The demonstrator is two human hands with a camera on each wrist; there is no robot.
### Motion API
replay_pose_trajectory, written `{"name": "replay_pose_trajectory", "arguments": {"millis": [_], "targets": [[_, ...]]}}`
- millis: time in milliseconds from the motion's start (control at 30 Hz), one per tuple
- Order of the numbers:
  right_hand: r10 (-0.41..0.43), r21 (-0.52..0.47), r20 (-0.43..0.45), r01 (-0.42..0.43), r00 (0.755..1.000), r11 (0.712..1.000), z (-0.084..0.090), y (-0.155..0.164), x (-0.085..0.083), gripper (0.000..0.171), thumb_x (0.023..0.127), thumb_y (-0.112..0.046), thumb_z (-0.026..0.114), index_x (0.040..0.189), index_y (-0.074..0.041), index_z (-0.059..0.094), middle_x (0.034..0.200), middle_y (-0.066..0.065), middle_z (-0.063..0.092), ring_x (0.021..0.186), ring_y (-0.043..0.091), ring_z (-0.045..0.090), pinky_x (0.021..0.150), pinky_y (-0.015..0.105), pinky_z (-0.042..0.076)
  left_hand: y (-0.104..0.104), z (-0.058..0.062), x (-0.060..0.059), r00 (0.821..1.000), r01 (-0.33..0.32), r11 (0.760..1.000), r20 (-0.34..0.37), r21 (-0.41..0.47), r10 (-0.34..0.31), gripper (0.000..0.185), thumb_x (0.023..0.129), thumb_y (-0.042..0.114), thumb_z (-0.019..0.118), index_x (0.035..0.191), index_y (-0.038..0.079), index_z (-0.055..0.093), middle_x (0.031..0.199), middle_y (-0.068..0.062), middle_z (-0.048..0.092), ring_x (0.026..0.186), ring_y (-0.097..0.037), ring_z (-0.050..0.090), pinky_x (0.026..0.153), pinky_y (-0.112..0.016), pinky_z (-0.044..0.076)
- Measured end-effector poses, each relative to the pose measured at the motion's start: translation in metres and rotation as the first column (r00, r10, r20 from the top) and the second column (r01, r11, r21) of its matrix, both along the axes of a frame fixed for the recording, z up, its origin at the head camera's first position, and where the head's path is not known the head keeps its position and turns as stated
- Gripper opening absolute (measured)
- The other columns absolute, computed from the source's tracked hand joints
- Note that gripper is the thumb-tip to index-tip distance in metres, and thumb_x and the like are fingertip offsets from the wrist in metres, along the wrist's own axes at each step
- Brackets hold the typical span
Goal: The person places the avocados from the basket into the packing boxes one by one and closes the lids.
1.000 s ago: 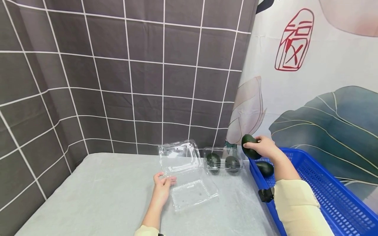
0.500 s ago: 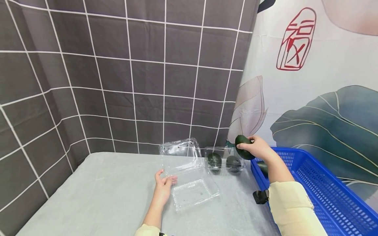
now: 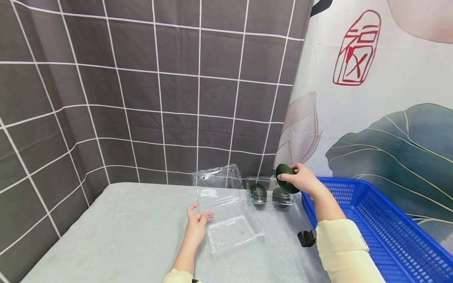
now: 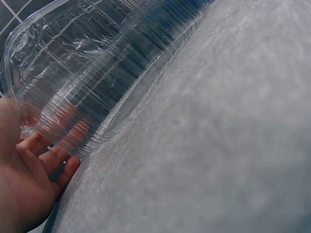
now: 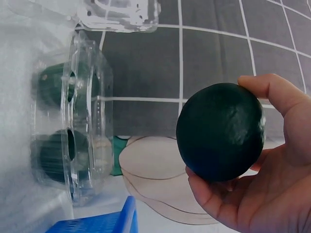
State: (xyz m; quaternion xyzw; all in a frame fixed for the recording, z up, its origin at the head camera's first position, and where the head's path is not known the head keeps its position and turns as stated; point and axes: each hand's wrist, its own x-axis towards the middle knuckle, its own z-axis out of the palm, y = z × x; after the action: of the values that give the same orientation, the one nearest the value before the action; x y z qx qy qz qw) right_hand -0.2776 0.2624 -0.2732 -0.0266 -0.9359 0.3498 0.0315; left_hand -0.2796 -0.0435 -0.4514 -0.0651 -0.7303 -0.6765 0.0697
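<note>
My right hand [image 3: 305, 180] holds a dark green avocado [image 3: 288, 187] in the air, with thumb and fingers around its sides. In the right wrist view the avocado [image 5: 221, 131] shows as a round, glossy form. My left hand [image 3: 196, 229] is at the left side of an open clear plastic clamshell container [image 3: 233, 235], its lid [image 3: 219, 190] raised toward the back wall. The left wrist view shows the thumb at the container's near edge and the fingers [image 4: 58, 150] partly seen through the plastic. Nothing lies in this container.
A closed clear container [image 3: 250, 181] with two avocados [image 3: 257, 192] stands at the back, right of the open one. A blue plastic basket [image 3: 364, 188] fills the right side. Behind the grey-covered table [image 3: 116, 236] hangs a dark grid-patterned curtain [image 3: 134, 98].
My right hand has moved left with the avocado, away from above the blue basket toward the closed container. The left hand stays at the open container.
</note>
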Motion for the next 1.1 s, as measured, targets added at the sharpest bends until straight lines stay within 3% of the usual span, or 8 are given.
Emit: {"name": "replay_pose_trajectory", "arguments": {"millis": [767, 1100], "targets": [[0.060, -0.037, -0.043, -0.062, 0.997, 0.997, -0.004, -0.022, -0.004, 0.056, 0.080, -0.032, 0.066, 0.115, 0.006, 0.043, 0.105, 0.024, 0.053, 0.088, 0.030, 0.056, 0.075, 0.039, 0.049, 0.000, -0.002, -0.001, 1.000, -0.014, 1.000, 0.010, -0.010, 0.014, 0.043, 0.096, 0.004, 0.040, 0.131, -0.001, 0.015, 0.102, -0.019, 0.066, 0.092, -0.030, 0.064, 0.097, -0.053, 0.031], [0.054, 0.013, -0.044, -0.054, 0.998, 0.998, -0.007, -0.035, -0.005, 0.059, 0.079, -0.036, 0.066, 0.117, 0.003, 0.044, 0.114, 0.026, 0.051, 0.096, 0.034, 0.052, 0.082, 0.044, 0.045, 0.000, -0.002, -0.002, 1.000, -0.017, 1.000, 0.016, -0.014, 0.018, 0.044, 0.096, 0.005, 0.041, 0.132, -0.001, 0.016, 0.101, -0.018, 0.066, 0.092, -0.028, 0.065, 0.096, -0.052, 0.033]]}}
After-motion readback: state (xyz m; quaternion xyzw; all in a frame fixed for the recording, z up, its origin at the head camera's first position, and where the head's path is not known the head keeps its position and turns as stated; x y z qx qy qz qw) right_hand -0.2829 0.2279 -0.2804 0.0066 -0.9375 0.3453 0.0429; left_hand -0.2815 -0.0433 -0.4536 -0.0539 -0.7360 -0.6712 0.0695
